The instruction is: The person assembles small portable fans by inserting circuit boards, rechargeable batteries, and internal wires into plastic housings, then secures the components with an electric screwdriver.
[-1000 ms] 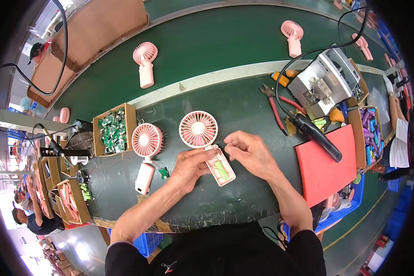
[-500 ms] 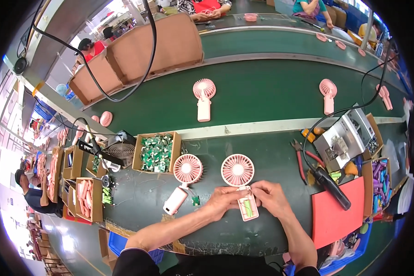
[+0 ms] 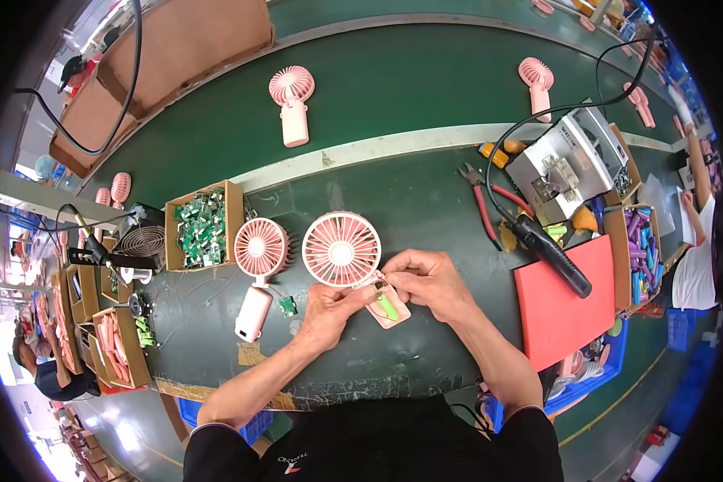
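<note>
Fingers of the left hand [image 3: 328,317] clasp the open handle [image 3: 393,322] of the pink fan [image 3: 341,251], thumb laid across it; thumb and forefinger of the right hand [image 3: 430,281] nearly meet at its neck, perhaps pinching a wire, too small to tell. Steady left support and a light right touch should serve best. The fan's head points beyond the fingers, leftward; its long axis slants back rightward between them, the green cell [image 3: 387,306] just nearer than the fingertips.
</note>
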The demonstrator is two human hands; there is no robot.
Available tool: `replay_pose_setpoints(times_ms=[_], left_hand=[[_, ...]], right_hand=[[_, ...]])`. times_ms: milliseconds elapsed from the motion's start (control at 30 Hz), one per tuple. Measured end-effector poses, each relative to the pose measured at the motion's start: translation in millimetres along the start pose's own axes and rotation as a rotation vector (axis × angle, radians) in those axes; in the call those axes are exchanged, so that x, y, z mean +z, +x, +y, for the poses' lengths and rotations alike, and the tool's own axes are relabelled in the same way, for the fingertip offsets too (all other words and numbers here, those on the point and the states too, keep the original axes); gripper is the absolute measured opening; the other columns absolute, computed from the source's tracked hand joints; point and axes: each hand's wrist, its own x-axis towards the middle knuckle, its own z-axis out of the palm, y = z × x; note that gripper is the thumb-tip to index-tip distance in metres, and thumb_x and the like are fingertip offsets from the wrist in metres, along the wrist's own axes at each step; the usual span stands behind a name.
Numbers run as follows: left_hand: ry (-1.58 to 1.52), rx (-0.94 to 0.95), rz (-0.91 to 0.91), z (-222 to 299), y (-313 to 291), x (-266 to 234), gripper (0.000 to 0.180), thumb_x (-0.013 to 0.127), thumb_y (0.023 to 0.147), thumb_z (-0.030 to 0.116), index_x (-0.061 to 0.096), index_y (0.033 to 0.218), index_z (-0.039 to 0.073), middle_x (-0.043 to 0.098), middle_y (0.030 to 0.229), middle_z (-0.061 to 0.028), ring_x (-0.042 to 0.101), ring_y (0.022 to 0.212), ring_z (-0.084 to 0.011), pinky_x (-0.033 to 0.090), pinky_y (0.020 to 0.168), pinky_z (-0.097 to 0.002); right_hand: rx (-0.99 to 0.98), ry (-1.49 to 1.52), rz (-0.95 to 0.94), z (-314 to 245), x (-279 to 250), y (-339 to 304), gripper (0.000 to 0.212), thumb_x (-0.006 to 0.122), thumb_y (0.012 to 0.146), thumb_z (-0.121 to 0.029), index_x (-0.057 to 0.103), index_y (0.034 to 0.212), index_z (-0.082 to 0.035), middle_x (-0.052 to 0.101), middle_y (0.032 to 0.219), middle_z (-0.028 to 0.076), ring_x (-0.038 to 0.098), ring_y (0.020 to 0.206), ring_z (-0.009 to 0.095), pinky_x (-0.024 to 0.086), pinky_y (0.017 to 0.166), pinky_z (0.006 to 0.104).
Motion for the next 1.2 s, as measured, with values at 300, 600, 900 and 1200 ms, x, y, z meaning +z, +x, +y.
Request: replay_pose_setpoints(times_ms=[300, 600, 900, 1200], left_hand=[[-0.004, 0.009, 0.005, -4, 1, -2, 0.024, 0.066, 0.089, 0.012, 0.064, 0.108, -0.002, 0.067, 0.098, -0.0050, 0.061, 0.087, -0.0093, 0.050, 0.080, -0.0272], [0.181, 0.006, 0.068, -3, -1, 0, 0.025, 0.066, 0.088, 0.015, 0.067, 0.106, -0.002, 0.068, 0.096, -0.0018, 0.059, 0.087, -0.0070, 0.049, 0.077, -0.0246], [0.015, -0.033, 0.004, -14, -2, 0, 0.025, 0.064, 0.091, 0.015, 0.067, 0.106, -0.004, 0.067, 0.096, -0.0023, 0.057, 0.085, -0.0059, 0.047, 0.076, -0.0223], [0.008, -0.053, -0.017, -8, -4, 4, 0.026, 0.065, 0.090, 0.016, 0.067, 0.106, -0.004, 0.068, 0.096, -0.0045, 0.061, 0.086, -0.0092, 0.051, 0.079, -0.0265]], right_hand=[[-0.014, 0.016, -0.026, 1, -2, 1, 0.010, 0.064, 0.086, -0.003, 0.065, 0.095, 0.002, 0.064, 0.078, 0.003, 0.053, 0.063, 0.004, 0.037, 0.049, 0.0180], [-0.228, -0.279, 0.069, -4, 10, -5, 0.009, 0.064, 0.085, -0.006, 0.063, 0.088, 0.003, 0.063, 0.075, 0.002, 0.055, 0.067, 0.003, 0.046, 0.058, 0.0218], [-0.315, -0.429, 0.147, 7, 12, -9, 0.007, 0.064, 0.082, -0.002, 0.059, 0.084, 0.003, 0.059, 0.072, 0.005, 0.053, 0.058, 0.006, 0.043, 0.050, 0.0235], [-0.299, -0.562, 0.085, -3, 12, -12, 0.010, 0.062, 0.080, -0.003, 0.055, 0.085, 0.002, 0.058, 0.072, 0.008, 0.056, 0.058, 0.013, 0.045, 0.053, 0.0287]])
